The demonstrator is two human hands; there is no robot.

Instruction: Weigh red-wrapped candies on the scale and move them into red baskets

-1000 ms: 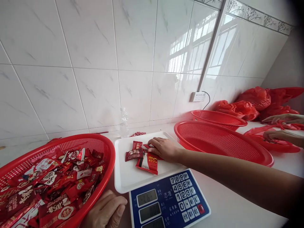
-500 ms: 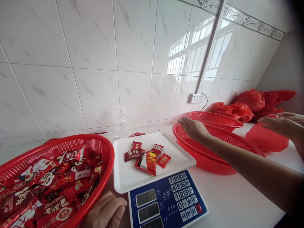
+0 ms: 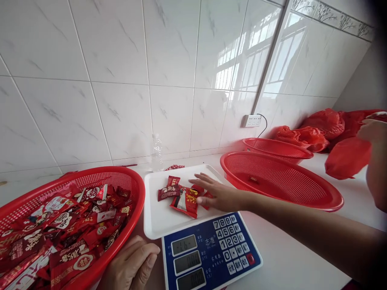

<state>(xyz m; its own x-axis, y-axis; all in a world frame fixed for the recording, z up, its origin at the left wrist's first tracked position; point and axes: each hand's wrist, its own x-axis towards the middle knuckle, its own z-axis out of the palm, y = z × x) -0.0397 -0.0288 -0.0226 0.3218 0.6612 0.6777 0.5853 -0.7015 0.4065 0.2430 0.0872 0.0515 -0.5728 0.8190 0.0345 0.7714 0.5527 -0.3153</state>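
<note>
My right hand [image 3: 218, 193] lies flat and open over the red candy packets [image 3: 181, 197] on the white tray [image 3: 160, 221] of a blue weighing scale [image 3: 211, 253]. Its fingers are stretched out and touch the packets at their right side. My left hand [image 3: 131, 266] rests at the near rim of a red basket [image 3: 121, 179] full of red candy packets [image 3: 60, 225], fingers loosely curled on the counter, holding nothing that I can see.
Two empty red baskets [image 3: 281, 181] stand to the right of the scale. Another person's hand [image 3: 373, 133] at the far right holds a red plastic bag [image 3: 347, 157]; more red bags [image 3: 320, 127] lie behind. A water bottle [image 3: 157, 153] and a wall socket [image 3: 252, 121] are at the tiled wall.
My right hand left the tray, reached over the empty basket half a second ago, and is back on the packets. The other person has lifted a red bag.
</note>
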